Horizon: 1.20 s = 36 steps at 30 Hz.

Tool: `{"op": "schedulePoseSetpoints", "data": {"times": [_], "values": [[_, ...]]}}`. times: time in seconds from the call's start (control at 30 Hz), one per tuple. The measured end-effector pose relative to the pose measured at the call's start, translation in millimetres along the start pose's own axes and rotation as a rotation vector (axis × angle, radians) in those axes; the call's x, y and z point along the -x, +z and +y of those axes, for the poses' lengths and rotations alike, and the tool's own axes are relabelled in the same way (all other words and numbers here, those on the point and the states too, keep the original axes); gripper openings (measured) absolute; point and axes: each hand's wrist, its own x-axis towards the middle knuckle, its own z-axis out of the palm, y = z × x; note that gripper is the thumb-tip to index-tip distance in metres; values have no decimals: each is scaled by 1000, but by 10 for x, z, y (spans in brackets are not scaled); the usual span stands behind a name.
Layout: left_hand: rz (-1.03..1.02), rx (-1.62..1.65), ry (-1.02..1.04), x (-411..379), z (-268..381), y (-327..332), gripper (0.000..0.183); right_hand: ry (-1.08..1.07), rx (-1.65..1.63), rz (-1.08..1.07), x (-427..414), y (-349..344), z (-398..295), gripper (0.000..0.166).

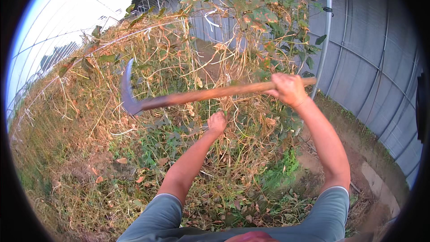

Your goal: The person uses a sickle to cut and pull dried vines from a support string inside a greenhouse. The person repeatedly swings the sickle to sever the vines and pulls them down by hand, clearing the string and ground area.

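Observation:
My right hand (pixel 289 89) grips the wooden handle of a long-handled sickle (pixel 215 92) near its butt end. The tool is held raised, roughly level across the view, and its curved metal blade (pixel 127 85) points up at the left. Lower down, my left hand (pixel 217 121) is closed among the dried climbing vines (pixel 231 107), seemingly around some stems; its fingertips are partly hidden. Withered tan stems and browned leaves hang thickly around it. Some green leaves (pixel 258 10) remain on the upper part of the vines.
A metal post (pixel 326 37) stands at the right, before the grey tunnel wall (pixel 369 47). White support string (pixel 127 37) runs along the vine row at the left. Cut or fallen vines (pixel 111 205) cover the ground before me. Bare soil (pixel 312 163) and a pale slab (pixel 379 185) lie at the right.

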Motion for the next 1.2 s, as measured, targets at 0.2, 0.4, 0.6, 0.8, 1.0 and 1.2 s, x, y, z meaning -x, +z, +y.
{"op": "schedulePoseSetpoints", "data": {"times": [0.2,0.4,0.6,0.8,1.0,1.2], "values": [[117,-72,289,-131,48,-102,29,966,211,-98,1742,348,890,49],[-106,-158,208,438,-122,236,22,231,-13,80,14,25,-434,44],[-129,-241,162,580,-423,245,22,715,266,-233,1115,146,1040,44],[-503,-522,349,1131,-894,599,23,1491,176,-659,3595,413,490,59],[-617,-476,149,2006,-1575,1187,24,1057,-2,-408,2306,241,-293,47],[-496,-472,90,2268,-1826,1242,21,443,-97,-81,650,137,-151,35]]}}
